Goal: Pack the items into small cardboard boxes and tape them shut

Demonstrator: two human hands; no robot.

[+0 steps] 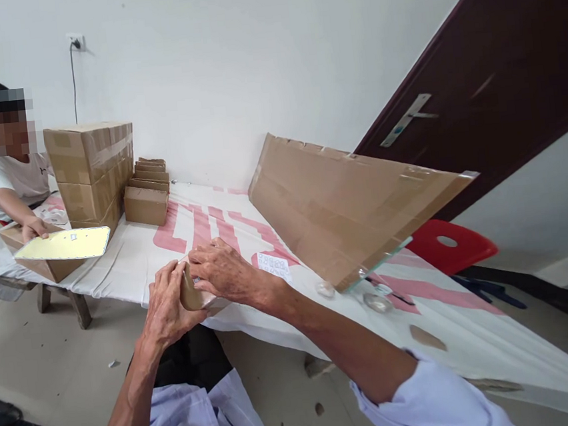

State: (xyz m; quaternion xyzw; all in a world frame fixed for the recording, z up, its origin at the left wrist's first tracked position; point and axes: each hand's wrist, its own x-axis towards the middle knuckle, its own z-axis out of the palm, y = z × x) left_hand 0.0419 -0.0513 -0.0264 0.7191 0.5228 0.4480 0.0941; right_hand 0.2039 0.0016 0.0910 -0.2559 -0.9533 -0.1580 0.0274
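Fingers [203,264] around small box [191,295]; cardboard sheet [343,200] beside

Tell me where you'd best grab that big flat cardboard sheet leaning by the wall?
Probably grip the large cardboard sheet by its free upper long edge, coming from the near side. It stands tilted, its lower edge down on the table, so the raised edge is thin, exposed and pinchable. Both hands would steady it.
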